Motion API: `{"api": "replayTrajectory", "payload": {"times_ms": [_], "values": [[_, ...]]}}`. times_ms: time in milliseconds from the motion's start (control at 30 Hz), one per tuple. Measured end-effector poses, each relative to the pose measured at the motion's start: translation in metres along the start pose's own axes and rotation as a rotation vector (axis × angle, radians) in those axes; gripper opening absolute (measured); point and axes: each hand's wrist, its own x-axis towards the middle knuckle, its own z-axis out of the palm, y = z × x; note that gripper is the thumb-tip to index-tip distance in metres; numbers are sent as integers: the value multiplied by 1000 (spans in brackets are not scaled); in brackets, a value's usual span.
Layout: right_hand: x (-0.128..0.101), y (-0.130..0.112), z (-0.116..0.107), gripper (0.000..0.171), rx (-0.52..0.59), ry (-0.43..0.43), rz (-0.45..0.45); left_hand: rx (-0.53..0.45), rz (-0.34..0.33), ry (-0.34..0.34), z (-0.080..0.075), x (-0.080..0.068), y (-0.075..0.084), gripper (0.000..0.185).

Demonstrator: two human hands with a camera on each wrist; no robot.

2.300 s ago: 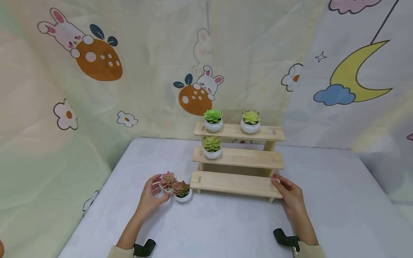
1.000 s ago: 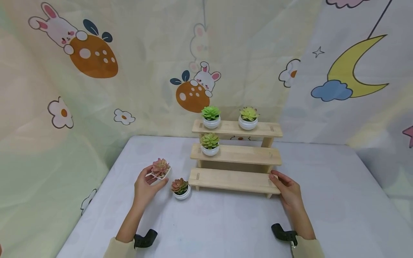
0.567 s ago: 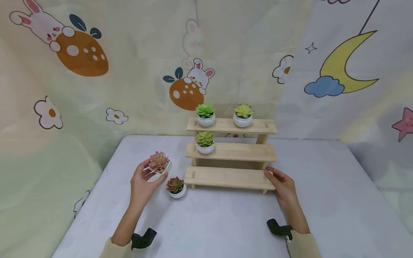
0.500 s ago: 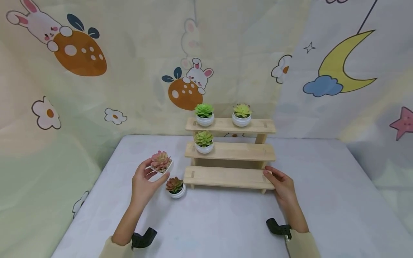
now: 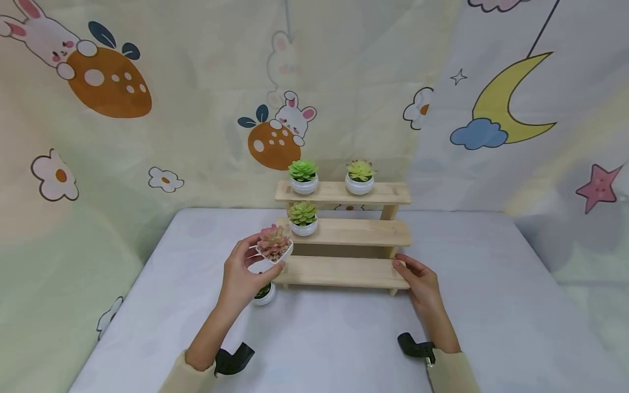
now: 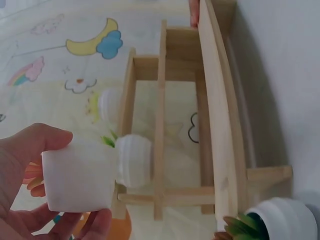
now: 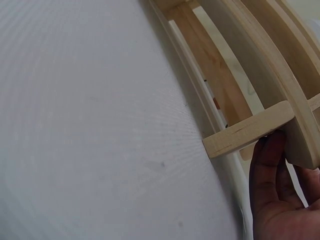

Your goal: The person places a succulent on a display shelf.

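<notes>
My left hand (image 5: pixel 248 267) pinches a small white pot with a pink succulent (image 5: pixel 273 248) and holds it in the air just left of the wooden three-step stand (image 5: pixel 354 232), level with its middle step. In the left wrist view the white pot (image 6: pixel 77 175) sits between thumb and fingers. My right hand (image 5: pixel 415 277) holds the right end of the lowest step (image 7: pixel 250 132). Two potted succulents, green (image 5: pixel 302 177) and yellow-green (image 5: pixel 360 176), stand on the top step, and one green succulent (image 5: pixel 302 217) stands on the middle step.
A reddish succulent in a white pot (image 5: pixel 264 293) stands on the white table (image 5: pixel 344 338) by the stand's left foot, half hidden behind my left hand. A cartoon-print curtain (image 5: pixel 147 109) hangs close behind the stand.
My left hand lifted the pink succulent off the table from beside the reddish one and carried it up and right, toward the stand's left end. The right hand stayed on the lowest step.
</notes>
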Motion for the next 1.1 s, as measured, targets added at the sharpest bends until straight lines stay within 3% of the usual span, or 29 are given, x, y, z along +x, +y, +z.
{"api": "replayTrajectory", "payload": {"times_ms": [200,500,867,1100], "values": [[0,1,2,19,-5,3,-8,-16,35,-20,8,0,10,66],[-1,-1,2,16,-38,17,4,-77,83,-109,27,4,26,67],[-4,0,-1,15,-31,27,16,-88,104,-215,76,29,45,65],[-4,-1,1,14,-39,16,-2,-108,69,-256,107,49,35,64]]}}
